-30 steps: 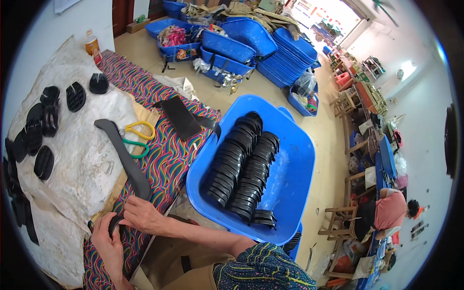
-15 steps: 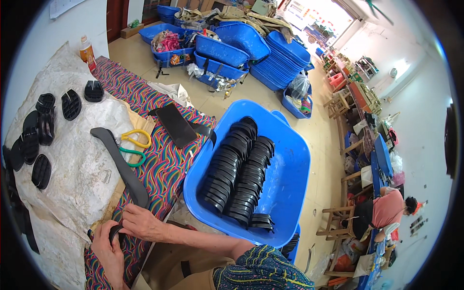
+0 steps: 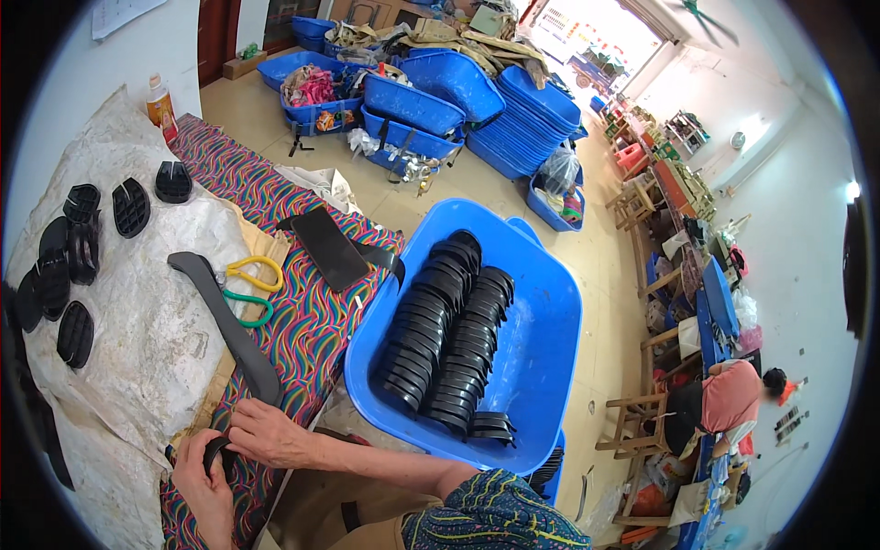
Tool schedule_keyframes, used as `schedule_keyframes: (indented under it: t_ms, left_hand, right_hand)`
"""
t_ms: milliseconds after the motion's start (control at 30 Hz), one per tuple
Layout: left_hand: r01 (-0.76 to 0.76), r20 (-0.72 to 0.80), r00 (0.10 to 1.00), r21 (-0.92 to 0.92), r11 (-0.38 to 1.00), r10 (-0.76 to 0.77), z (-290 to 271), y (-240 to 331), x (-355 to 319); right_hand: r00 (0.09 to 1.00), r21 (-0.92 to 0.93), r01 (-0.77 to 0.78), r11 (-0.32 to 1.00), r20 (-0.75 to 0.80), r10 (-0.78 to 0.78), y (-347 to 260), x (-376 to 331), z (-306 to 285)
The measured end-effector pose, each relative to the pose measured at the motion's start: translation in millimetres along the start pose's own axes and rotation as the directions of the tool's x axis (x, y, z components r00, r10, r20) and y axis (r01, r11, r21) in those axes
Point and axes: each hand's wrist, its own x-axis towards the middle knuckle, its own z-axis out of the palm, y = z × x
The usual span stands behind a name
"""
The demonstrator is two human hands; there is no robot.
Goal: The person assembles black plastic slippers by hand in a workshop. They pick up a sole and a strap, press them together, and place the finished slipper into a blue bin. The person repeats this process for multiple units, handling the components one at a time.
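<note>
At the near edge of the table, my left hand (image 3: 203, 484) curls round a black curved strip-like piece (image 3: 215, 452). My right hand (image 3: 271, 436) closes on the same piece from the other side, fingers bent; much of it is hidden by both hands. Just beyond lies a long black sole-shaped piece (image 3: 240, 337), with its wide end close to my right hand. Beside it are scissors with a yellow handle loop (image 3: 256, 273) and a green one (image 3: 250, 310), their blades out of sight. Several black ridged heel-shaped pieces (image 3: 131, 207) lie on the whitish sheet (image 3: 156, 307).
A blue tub (image 3: 541, 344) to the right holds two rows of stacked black curved pieces (image 3: 419, 335). A dark phone (image 3: 328, 249) rests on the patterned cloth (image 3: 302, 316). A bottle (image 3: 161, 108) stands at the far corner. Blue tubs (image 3: 518, 128) pile up behind; another person (image 3: 729, 399) sits at the right-hand bench.
The whole view has shifted slightly. My hands stay together on the black curved piece, which appears turned a little between the fingers. The things on the table have stayed put.
</note>
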Motion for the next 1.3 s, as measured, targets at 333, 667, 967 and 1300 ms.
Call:
schedule_keyframes:
  t_ms: [333, 667, 967, 1300]
  left_hand:
    - [-0.036, 0.084, 0.996, 0.050, 0.998, 0.032, -17, 4, 5]
    - [-0.077, 0.023, 0.997, 0.036, 0.996, 0.076, -12, -2, 8]
    - [-0.109, 0.094, 0.990, 0.088, 0.990, 0.100, -14, -25, 9]
    - [0.064, 0.271, 0.955, 0.203, 0.977, -0.118, -23, 4, 22]
  right_hand:
    - [0.999, 0.006, 0.029, 1.000, 0.028, -0.029, 0, 4, -2]
    - [1.000, 0.002, 0.017, 1.000, -0.022, -0.017, 3, -4, -4]
    - [0.999, 0.065, 0.004, 0.998, 0.043, -0.007, 9, -3, -10]
    - [0.998, 0.069, 0.035, 0.997, -0.050, -0.032, 13, -7, -8]
